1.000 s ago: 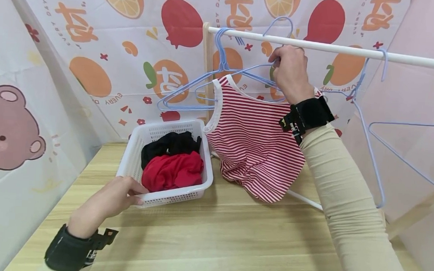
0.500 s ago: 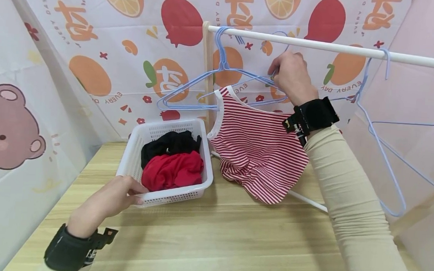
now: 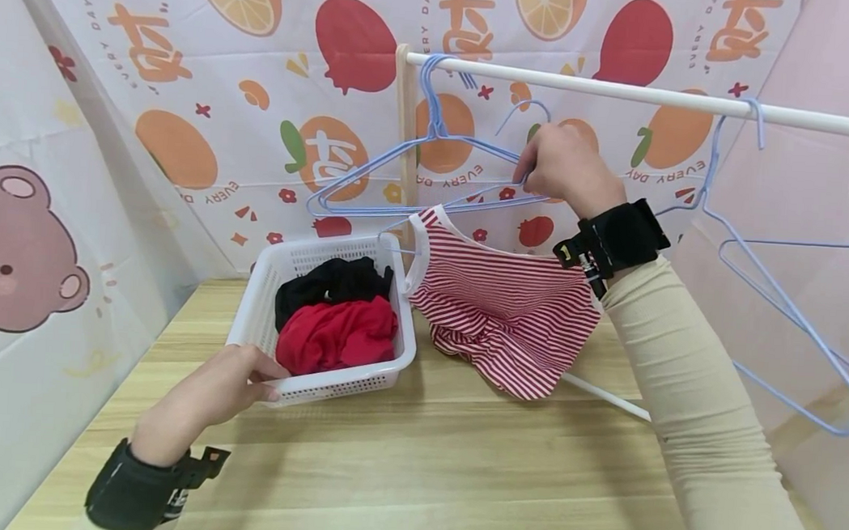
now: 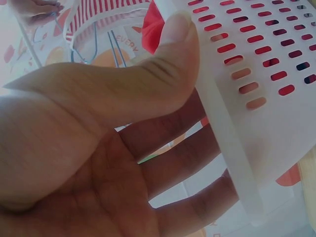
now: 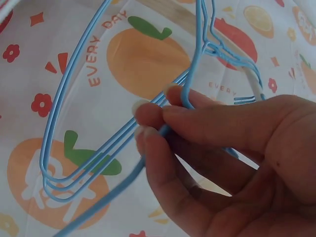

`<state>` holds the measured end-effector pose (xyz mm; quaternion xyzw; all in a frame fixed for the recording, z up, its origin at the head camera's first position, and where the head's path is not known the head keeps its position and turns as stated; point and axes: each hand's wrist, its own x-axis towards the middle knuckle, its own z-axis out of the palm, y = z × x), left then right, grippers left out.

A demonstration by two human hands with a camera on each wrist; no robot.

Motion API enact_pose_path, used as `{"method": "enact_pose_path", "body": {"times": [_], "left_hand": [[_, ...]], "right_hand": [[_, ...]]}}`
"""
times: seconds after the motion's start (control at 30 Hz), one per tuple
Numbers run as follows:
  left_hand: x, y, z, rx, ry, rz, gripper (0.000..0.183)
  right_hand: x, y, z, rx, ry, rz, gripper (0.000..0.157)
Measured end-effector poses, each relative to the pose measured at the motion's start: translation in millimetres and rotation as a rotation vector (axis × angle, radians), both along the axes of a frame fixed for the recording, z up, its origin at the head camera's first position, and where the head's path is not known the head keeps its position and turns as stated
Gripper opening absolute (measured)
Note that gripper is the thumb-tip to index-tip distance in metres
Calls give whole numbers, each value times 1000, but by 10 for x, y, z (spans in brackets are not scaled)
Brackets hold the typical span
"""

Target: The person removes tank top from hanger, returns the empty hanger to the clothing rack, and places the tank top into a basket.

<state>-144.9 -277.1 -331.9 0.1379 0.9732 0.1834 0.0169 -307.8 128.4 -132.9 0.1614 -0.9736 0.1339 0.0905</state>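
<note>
My left hand (image 3: pixel 216 390) grips the near left corner of a white plastic basket (image 3: pixel 344 380), thumb and fingers on either side of its rim (image 4: pixel 224 123). In it lie a bunched black garment (image 3: pixel 328 287) and a red one (image 3: pixel 340 337). Below the rod, my right hand (image 3: pixel 565 168) pinches a blue hanger (image 5: pixel 106 202) near the base of its hook. That hook is off the rod. A red-and-white striped top (image 3: pixel 498 302) with white trim is on this hanger, its lower part bunched close to the table; the forearm covers part of its right side.
A white rod (image 3: pixel 625 92) on a wooden post (image 3: pixel 407 126) crosses the back right. Several blue hangers (image 3: pixel 372 168) hang at its left end, and another blue hanger (image 3: pixel 814 337) hangs at the right, beside my forearm. A wooden table (image 3: pixel 412 475) lies below.
My right hand has lowered the hanger and striped top, and the hook has dropped from rod height to below it. The hanger at the right has swung rightward. My left hand stays put.
</note>
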Motion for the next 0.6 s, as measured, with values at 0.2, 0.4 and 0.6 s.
{"method": "enact_pose_path", "body": {"times": [0.2,0.4,0.6], "left_hand": [[4,-3,-1,0,7,-10,19],[-2,-6,-6,2,10,-11,18],[0,2,2,-3,0,7,18]], "right_hand": [[78,0,-51,-26,-90,38,21],[131,17,-138,-11,-98,65,18],[170,2,-255,19,-79,60,16]]}}
